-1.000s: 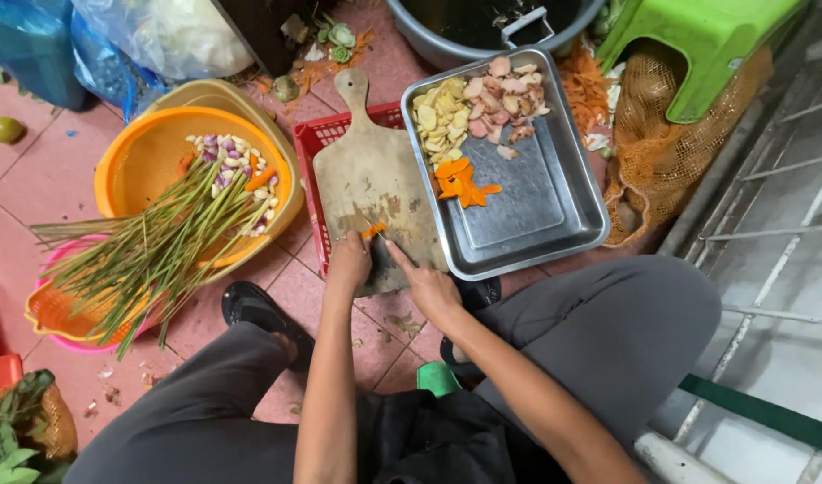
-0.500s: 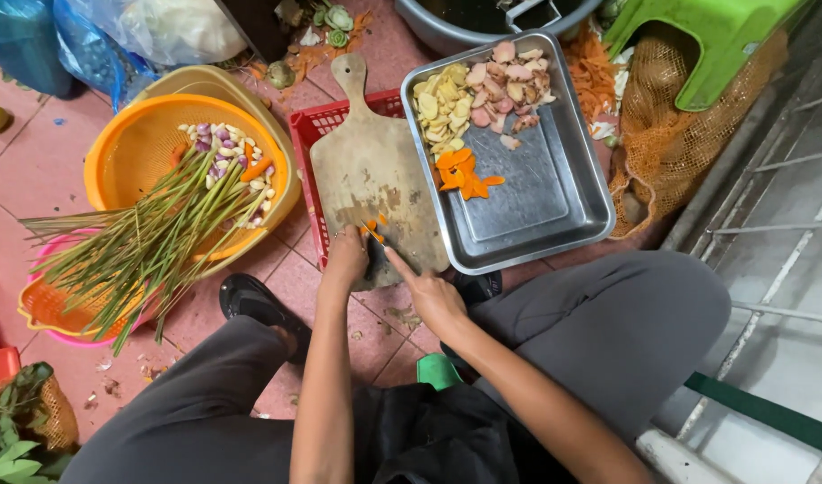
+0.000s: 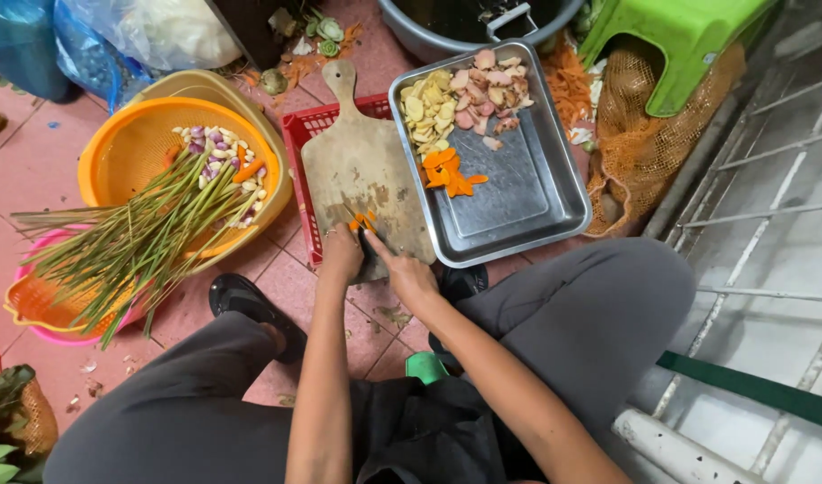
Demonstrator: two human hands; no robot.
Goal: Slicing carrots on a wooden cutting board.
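A wooden cutting board [image 3: 357, 170] with a handle lies on a red plastic crate [image 3: 296, 143]. At its near edge sit small orange carrot pieces [image 3: 364, 220]. My left hand [image 3: 341, 255] rests fingers down on those pieces. My right hand [image 3: 409, 276] is closed around a knife [image 3: 373, 240], whose dark blade points at the carrot. A metal tray [image 3: 527, 193] to the right of the board holds orange carrot slices [image 3: 447, 170], pale yellow slices and pinkish slices.
An orange colander [image 3: 133, 143] at the left holds long green stalks [image 3: 133, 246], garlic and shallots. A green stool [image 3: 680, 40], an orange net bag [image 3: 640, 152] and a grey pot [image 3: 447, 31] lie beyond. My knees frame the board; a metal grate is on the right.
My hands stay at the near edge of the board with the knife over the carrot. The camera view has shifted slightly; the right hand has drawn a little towards me.
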